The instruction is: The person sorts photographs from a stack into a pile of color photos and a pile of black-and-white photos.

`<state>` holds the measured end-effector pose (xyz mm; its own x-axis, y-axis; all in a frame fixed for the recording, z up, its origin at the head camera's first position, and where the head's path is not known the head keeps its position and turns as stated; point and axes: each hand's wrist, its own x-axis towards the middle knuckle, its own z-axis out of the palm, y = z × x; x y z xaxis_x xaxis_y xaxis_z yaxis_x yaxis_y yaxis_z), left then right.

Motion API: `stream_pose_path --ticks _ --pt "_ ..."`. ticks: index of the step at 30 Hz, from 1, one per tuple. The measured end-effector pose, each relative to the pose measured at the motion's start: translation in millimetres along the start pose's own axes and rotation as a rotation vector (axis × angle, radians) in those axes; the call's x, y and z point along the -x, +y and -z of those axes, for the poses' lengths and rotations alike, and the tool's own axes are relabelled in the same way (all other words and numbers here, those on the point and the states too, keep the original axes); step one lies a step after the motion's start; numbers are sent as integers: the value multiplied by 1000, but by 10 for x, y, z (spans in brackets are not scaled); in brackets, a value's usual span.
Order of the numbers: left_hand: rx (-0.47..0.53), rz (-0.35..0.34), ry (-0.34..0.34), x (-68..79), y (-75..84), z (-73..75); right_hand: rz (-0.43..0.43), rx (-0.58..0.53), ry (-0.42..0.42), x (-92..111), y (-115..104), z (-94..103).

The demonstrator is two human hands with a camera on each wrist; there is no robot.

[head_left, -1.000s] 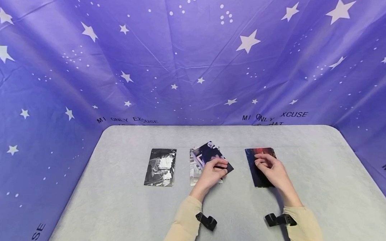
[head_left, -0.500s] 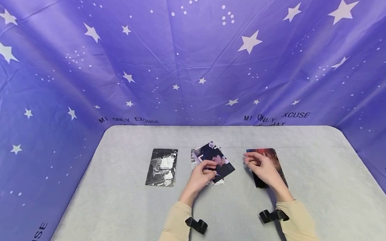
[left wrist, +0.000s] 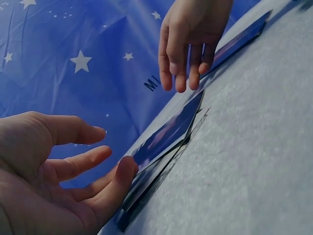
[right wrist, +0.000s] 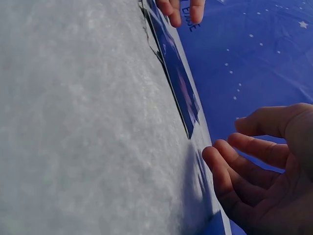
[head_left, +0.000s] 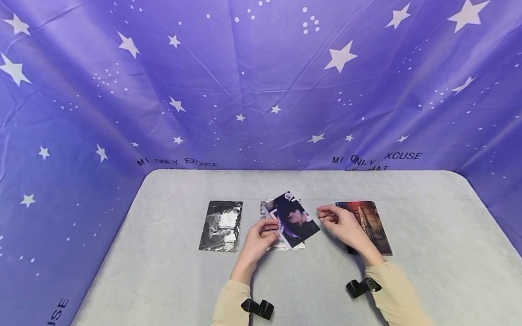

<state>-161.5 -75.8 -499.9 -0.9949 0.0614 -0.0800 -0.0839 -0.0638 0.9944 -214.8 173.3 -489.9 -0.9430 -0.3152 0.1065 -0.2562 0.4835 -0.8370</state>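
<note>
A glossy photo card (head_left: 297,218) with a purple-toned picture lies slanted over a stack of black-and-white photo cards (head_left: 300,246) in the middle. My left hand (head_left: 257,240) is at its lower left edge. In the left wrist view that hand's thumb (left wrist: 80,132) stands apart from its loosely bent fingers, with nothing gripped between them. My right hand (head_left: 343,230) hovers with relaxed fingers between the slanted card and a dark, reddish card (head_left: 370,222) on the right, partly covering the latter. The right wrist view shows its fingers (right wrist: 222,171) holding nothing.
A black-and-white photo card (head_left: 221,226) lies flat at the left. The grey table (head_left: 316,301) ends at its back edge against a purple star-print cloth (head_left: 247,75). Each wrist wears a black strapped camera (head_left: 258,309).
My left hand has slid left across the slanted card to its edge, uncovering the picture. My right hand has moved left off the right card, which shows more.
</note>
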Motion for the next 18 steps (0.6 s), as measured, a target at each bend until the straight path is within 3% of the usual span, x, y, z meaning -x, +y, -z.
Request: stream_pose_path --ticks 7,18 --pt "67 30 36 67 -20 23 60 99 -3 -85 8 -94" --pt "248 104 81 104 -16 18 -4 -117 -86 -168 10 -170"
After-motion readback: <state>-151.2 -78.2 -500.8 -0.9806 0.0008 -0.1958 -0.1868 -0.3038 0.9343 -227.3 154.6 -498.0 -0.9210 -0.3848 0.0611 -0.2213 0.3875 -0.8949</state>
